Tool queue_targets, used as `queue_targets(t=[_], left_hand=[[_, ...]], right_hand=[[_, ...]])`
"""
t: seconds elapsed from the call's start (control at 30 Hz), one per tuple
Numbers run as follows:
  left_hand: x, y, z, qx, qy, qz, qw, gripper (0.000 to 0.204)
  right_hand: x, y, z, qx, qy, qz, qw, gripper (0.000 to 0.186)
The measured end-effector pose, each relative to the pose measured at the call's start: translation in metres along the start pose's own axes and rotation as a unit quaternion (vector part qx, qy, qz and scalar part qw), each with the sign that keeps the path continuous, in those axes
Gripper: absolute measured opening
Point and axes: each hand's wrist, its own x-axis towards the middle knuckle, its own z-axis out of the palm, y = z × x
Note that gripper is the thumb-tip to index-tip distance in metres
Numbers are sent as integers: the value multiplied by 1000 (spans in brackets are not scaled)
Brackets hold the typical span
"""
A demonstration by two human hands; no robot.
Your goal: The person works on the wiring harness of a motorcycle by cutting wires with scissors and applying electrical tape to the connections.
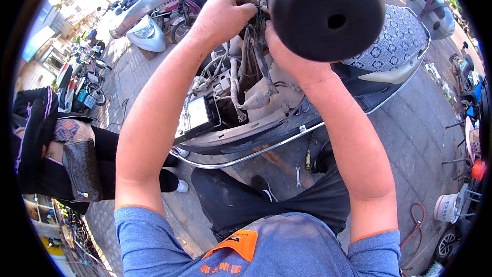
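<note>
My left hand [228, 13] reaches into the upper front of an opened scooter, its fingers closed around something among the wires [251, 46] that I cannot make out. My right hand [289, 54] is just right of it, under a large black handlebar grip [325, 18] that fills the top of the view; its fingertips are hidden. Below both hands lie dusty hoses, cables and grey plastic housings [259, 100]. A black boxy device with a pale screen [195, 115] rests at the left of the opened body. A metal bar [148, 5] crosses the upper left.
A wrench [298, 176] and screwdriver [308, 158] lie on the pavement below the scooter. A person in dark clothes [97, 169] is close at my left. Parked scooters [82, 87] line the upper left; a white bucket [445, 208] stands right. A patterned seat [382, 38] is upper right.
</note>
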Motion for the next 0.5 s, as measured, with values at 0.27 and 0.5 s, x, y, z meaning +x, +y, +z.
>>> queue_targets(t=[0.27, 0.5], left_hand=[[-3, -14, 4, -105, -14, -18, 994, 36], [-7, -8, 4, -145, -10, -43, 988, 36]], right_hand=[[-6, -5, 0, 17, -62, 32, 997, 30], [-7, 0, 12, 54, -61, 26, 996, 27]])
